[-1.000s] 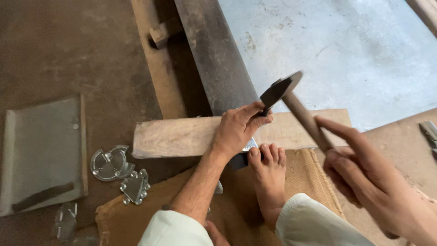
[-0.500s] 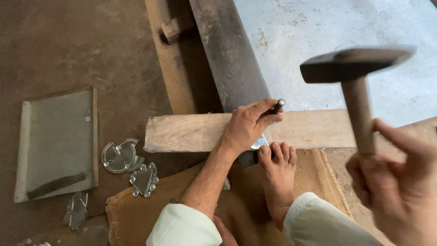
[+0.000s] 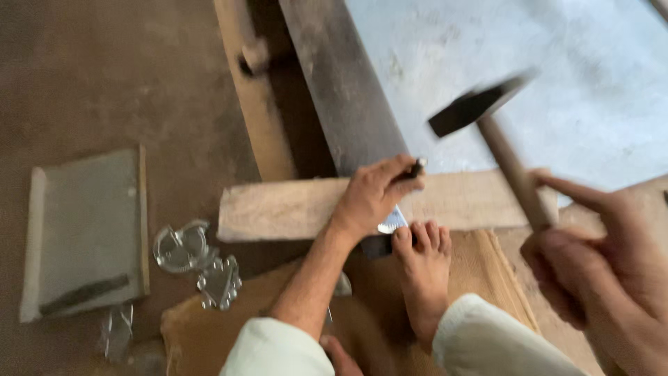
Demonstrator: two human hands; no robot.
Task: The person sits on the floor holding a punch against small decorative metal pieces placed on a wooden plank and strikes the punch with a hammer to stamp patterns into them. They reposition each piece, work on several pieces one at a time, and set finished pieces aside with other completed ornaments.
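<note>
Landmark: the wooden block (image 3: 292,206), lying crosswise on the floor; all places below are given relative to it.
Left hand: the left hand (image 3: 372,193) rests on the block's top, fingers pinched shut around a small dark punch (image 3: 416,167) held at the block's far edge.
Right hand: the right hand (image 3: 602,261) is right of the block's end, fingers wrapped closed around the wooden handle of a hammer (image 3: 497,139), index finger stretched along it.
Hammer: raised above the block's right half, its dark head blurred, apart from the punch.
Workpiece: a small shiny metal sheet piece (image 3: 392,221) pokes out at the block's near edge, under the left hand and just beyond the toes of a bare foot (image 3: 422,275) pressed up to the block.
Doing it well: judged from this, the punch should stand upright and steady, pinching fingers kept low and clear of its top, the blow landing square, the foot keeping the piece from sliding.
Count, tools: one hammer, one punch, one block.
Count, cut metal shapes: about two shiny ornaments (image 3: 198,261) left of the block; blur prevents a firmer count.
Count, flat sheets: one grey sheet (image 3: 87,230) further left.
</note>
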